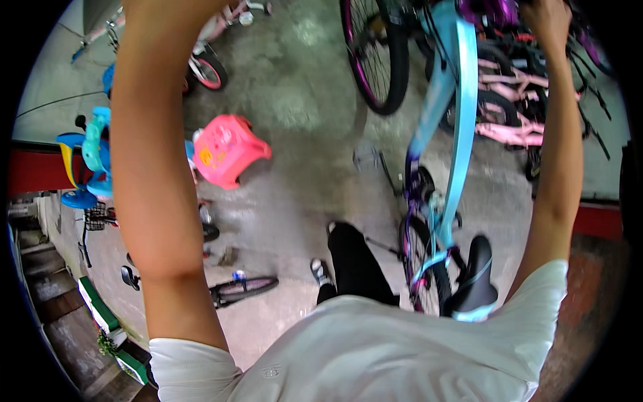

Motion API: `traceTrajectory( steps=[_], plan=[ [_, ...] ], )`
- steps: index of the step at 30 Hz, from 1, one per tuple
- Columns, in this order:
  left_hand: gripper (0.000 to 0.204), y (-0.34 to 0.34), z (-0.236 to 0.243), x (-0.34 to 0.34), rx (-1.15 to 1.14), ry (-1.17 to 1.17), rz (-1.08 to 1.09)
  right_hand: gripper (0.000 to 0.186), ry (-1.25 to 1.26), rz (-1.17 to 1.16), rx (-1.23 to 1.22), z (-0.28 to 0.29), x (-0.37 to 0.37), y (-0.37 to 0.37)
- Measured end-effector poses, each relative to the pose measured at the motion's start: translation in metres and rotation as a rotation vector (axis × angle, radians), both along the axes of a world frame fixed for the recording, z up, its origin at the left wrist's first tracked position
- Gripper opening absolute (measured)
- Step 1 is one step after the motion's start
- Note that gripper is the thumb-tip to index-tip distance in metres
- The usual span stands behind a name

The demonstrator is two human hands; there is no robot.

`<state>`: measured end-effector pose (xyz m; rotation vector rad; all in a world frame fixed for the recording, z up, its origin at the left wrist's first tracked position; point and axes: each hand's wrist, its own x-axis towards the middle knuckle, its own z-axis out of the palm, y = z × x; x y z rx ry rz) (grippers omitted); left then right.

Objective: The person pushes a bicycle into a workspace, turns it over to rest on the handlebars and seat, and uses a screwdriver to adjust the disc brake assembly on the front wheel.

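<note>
A light-blue and purple bicycle (462, 127) stands on my right, its black saddle (477, 278) close to my side. Its front wheel (378, 57), with a purple rim, is near the top of the view. My right arm reaches up along the bicycle to my right hand (544, 19), which is cut by the top edge beside a shiny purple part (492, 9) at the bicycle's front. Whether its fingers grip anything does not show. My left arm (157, 154) stretches up past the top edge, so my left hand is out of sight.
A pink plastic stool (229, 151) stands on the concrete floor (295, 194) left of the bicycle. Pink bicycle frames (512, 132) crowd the far right. Blue and yellow ride-on toys (94, 151) are at the left, and a loose-looking wheel (248, 289) is near my feet.
</note>
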<state>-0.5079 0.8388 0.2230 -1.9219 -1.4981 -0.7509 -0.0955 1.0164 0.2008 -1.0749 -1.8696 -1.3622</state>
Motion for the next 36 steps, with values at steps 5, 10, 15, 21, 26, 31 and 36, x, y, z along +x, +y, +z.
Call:
traceTrajectory(
  steps=[5, 10, 15, 21, 26, 31, 36],
  plan=[
    [0.062, 0.023, 0.033, -0.013, -0.030, 0.004, 0.162, 0.024, 0.073, 0.001, -0.002, 0.003, -0.042, -0.001],
    [0.066, 0.096, 0.060, -0.033, -0.272, 0.023, 0.254, 0.040, -0.016, -0.096, -0.155, 0.026, -0.043, 0.068],
    [0.074, 0.161, 0.058, -0.069, -0.152, 0.031, 0.144, 0.040, -0.009, -0.147, -0.321, 0.058, -0.076, 0.118],
    [0.074, 0.213, 0.066, -0.098, -0.175, -0.054, 0.162, 0.039, 0.025, -0.098, -0.390, 0.078, -0.114, 0.169],
    [0.076, 0.242, 0.059, -0.122, -0.208, -0.080, 0.151, 0.035, 0.050, -0.206, -0.542, 0.086, -0.147, 0.187],
    [0.076, 0.262, 0.070, -0.111, -0.251, -0.043, 0.157, 0.035, 0.084, -0.220, -0.573, 0.087, -0.135, 0.207],
    [0.073, 0.307, 0.082, -0.114, -0.221, -0.047, 0.110, 0.034, 0.114, -0.184, -0.487, 0.084, -0.127, 0.232]
  ],
)
